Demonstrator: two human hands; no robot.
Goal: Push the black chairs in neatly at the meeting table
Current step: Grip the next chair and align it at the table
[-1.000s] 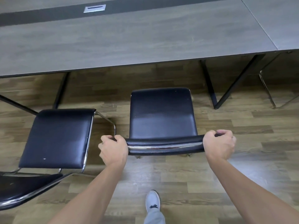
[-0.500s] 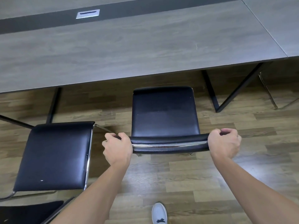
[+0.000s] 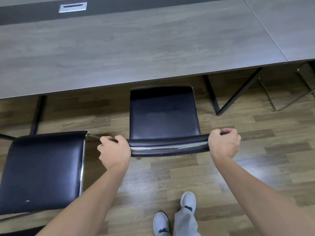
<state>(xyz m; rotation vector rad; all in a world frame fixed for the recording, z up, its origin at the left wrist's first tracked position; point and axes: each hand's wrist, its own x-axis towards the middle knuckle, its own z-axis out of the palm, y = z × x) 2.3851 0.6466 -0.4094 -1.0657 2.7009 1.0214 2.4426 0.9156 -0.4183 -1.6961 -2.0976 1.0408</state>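
from the head view we see our left hand (image 3: pixel 114 153) and right hand (image 3: pixel 223 144) curled round the two ends of the backrest (image 3: pixel 167 146) of the chair (image 3: pixel 163 114), whose seat runs away from our hands with its far edge just at the near edge of the table (image 3: pixel 136 48). a second chair (image 3: pixel 42 171) sits just outside the left hand, further out from the table, its chrome frame close beside that hand's knuckles. below and between our forearms are two white shoes (image 3: pixel 188 200) on the wood floor (image 3: pixel 272 159), and beyond the right hand black table legs (image 3: pixel 238 94) slant down to the floor.
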